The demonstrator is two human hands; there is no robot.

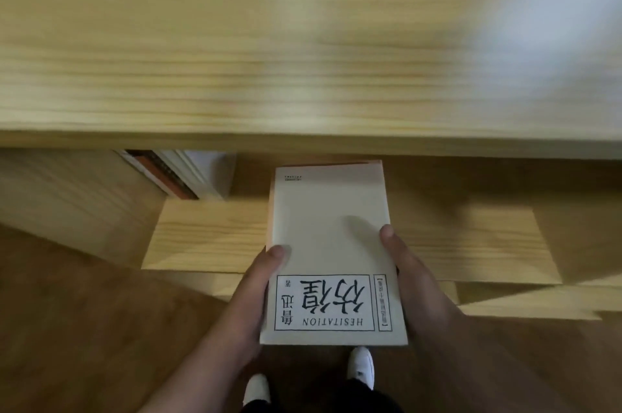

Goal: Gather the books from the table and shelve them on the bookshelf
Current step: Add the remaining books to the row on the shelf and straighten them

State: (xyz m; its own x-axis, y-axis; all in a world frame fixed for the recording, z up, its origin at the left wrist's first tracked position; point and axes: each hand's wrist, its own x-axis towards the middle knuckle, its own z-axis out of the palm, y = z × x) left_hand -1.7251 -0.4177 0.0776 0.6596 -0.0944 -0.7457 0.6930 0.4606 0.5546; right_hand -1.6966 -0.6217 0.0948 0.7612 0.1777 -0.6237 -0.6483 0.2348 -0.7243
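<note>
A cream-covered book [331, 244] titled "HESITATION", with black characters printed upside down to me, is held flat in front of me. An orange edge of something beneath it shows along its left and far sides. My left hand [255, 291] grips its left edge, thumb on the cover. My right hand [409, 278] grips its right edge, thumb on top as well. The book's far end reaches in under the top board of the pale wooden bookshelf [303, 42], above a lower shelf board [208, 234]. Several books [175, 173] stand leaning at the left inside the shelf.
The shelf's top board fills the upper half of the view, blurred, its front edge [303, 143] just beyond the held book. A side panel [67, 190] bounds the compartment on the left. Brown wooden floor [84, 328] and my white shoes [361, 365] lie below.
</note>
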